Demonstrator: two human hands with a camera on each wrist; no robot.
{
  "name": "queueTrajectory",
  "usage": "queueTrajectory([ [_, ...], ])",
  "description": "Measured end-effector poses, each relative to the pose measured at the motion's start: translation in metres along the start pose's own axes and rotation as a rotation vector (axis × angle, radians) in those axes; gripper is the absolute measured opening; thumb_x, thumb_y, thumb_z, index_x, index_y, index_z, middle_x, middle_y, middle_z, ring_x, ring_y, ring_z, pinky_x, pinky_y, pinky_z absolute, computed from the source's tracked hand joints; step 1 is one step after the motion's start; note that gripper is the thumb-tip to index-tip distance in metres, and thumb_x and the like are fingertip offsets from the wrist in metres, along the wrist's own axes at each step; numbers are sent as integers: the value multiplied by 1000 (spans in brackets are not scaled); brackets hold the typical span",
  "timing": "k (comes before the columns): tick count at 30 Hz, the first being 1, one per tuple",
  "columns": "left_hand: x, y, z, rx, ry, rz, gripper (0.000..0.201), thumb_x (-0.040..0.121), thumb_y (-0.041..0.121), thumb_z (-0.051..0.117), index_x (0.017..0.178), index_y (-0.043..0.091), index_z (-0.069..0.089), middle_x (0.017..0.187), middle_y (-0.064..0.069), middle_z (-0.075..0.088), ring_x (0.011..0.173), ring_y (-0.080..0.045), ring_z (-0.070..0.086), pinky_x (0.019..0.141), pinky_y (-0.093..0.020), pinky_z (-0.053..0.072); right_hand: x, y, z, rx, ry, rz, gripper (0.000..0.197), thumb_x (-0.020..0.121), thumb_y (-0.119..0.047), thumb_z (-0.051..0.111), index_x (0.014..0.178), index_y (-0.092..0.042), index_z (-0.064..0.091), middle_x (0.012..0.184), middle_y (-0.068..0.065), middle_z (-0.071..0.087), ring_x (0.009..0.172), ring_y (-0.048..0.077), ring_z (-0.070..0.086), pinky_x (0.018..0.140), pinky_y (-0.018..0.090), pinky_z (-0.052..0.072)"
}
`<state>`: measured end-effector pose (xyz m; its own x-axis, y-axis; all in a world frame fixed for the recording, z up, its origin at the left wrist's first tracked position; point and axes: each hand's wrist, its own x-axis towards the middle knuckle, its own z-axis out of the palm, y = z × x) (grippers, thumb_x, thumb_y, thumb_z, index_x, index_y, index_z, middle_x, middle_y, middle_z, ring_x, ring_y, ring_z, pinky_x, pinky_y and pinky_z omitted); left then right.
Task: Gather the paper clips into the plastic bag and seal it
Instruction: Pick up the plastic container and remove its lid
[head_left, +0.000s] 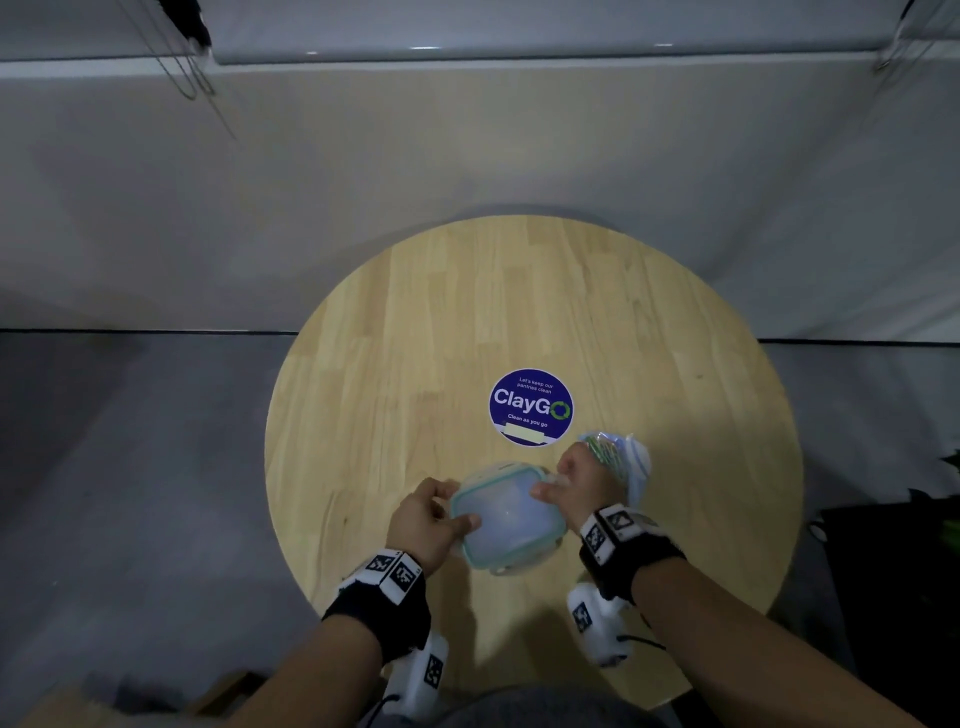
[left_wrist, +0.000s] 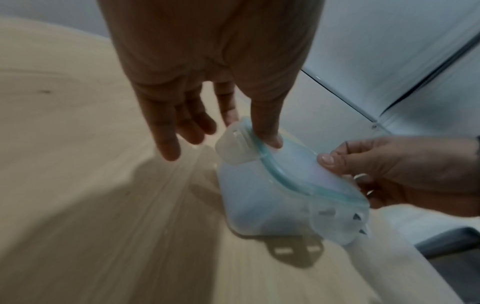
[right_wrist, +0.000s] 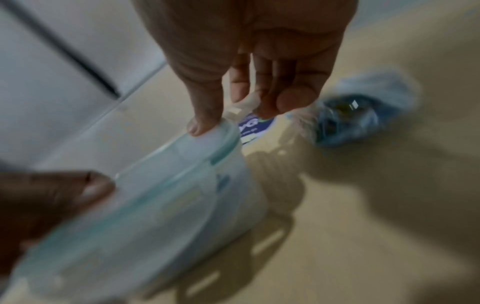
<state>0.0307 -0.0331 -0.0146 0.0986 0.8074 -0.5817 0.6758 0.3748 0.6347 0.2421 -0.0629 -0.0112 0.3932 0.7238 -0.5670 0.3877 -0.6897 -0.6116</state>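
Item: lidded plastic container (head_left: 506, 519) held in both hands on round wooden surface (head_left: 415, 322).

I log my left hand (head_left: 426, 525) with thumb on the lid and fingers curled at the container's edge; my right hand (head_left: 576, 486) with thumb on the lid, fingers pinching a side latch (right_wrist: 244, 107). The plastic bag (head_left: 621, 460) of paper clips (head_left: 602, 451) lies just beyond the right hand, partly hidden by it; its seal I cannot make out. Right wrist view is blurred. A blue sticker (head_left: 531, 407) lies nearby.
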Motion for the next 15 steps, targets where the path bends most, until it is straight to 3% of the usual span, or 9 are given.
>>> queueTrajectory([
  [3, 0, -2, -1, 228, 79, -100, 58, 61, 56, 76, 95, 16, 52, 87, -3, 59, 80, -25, 61, 64, -28, 41, -4, -2, -1, -185, 48, -63, 37, 69, -36, 77, 82, -16, 49, 94, 8, 58, 81, 23, 57, 72, 30, 40],
  [7, 3, 6, 2, 249, -23, -118, 39, 69, 51, 72, 73, 13, 65, 70, -5, 70, 70, -23, 66, 63, -28, 48, -7, -2, 3, -222, 25, -15, 32, 76, -39, 71, 81, -9, 61, 81, 11, 63, 77, 26, 60, 68, 28, 41],
  [9, 5, 11, -1, 122, -74, -172, 33, 72, 41, 75, 69, 8, 70, 66, -8, 71, 66, -23, 68, 65, -29, 54, -8, -5, 5, -179, -13, 43, 29, 81, -35, 68, 77, -7, 61, 73, 7, 60, 72, 23, 55, 66, 25, 37],
  [11, 7, 10, -3, -148, -97, -299, 26, 71, 25, 79, 72, 1, 70, 70, -16, 70, 61, -26, 66, 67, -33, 58, -5, -9, 2, -98, -56, 116, 28, 83, -32, 66, 76, -5, 60, 73, 8, 59, 69, 23, 52, 62, 23, 35],
  [13, 4, 7, -3, -399, -124, -396, 23, 70, 11, 80, 81, -3, 66, 78, -20, 63, 63, -28, 59, 68, -37, 57, -2, -12, 0, -77, -95, 137, 32, 84, -31, 65, 86, 0, 64, 84, 13, 63, 71, 23, 52, 64, 23, 36],
  [15, 6, 5, -1, -444, -135, -409, 34, 70, 10, 80, 96, 3, 59, 90, -21, 63, 69, -30, 59, 64, -37, 57, 0, -12, 0, -94, -99, 111, 29, 84, -32, 66, 78, -4, 60, 84, 13, 61, 75, 24, 52, 69, 26, 37],
])
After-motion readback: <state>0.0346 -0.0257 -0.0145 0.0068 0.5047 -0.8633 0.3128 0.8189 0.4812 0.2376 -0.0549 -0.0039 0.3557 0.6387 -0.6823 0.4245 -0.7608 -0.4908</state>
